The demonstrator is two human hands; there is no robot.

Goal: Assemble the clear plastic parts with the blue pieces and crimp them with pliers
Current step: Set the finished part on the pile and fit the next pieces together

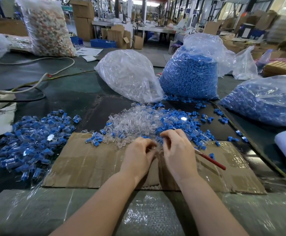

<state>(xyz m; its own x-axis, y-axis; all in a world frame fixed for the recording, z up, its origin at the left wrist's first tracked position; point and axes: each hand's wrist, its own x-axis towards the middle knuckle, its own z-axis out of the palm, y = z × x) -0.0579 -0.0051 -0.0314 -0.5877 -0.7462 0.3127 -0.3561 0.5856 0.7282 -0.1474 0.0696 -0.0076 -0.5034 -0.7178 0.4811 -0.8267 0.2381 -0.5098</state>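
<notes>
Clear plastic parts (135, 123) lie heaped; curled fingers of both hands hide whatever they pinch.

A flat cardboard sheet (91, 164) lies directly under the grip, and bubble wrap (147, 215) covers the table nearer than it. Far behind the grip to the left stands a big bag of mixed coloured pieces (48, 28). A white cable (57, 68) and a black cable (28, 99) run on the left. Behind are cardboard boxes (84, 19) and a blue crate (103, 43).
</notes>
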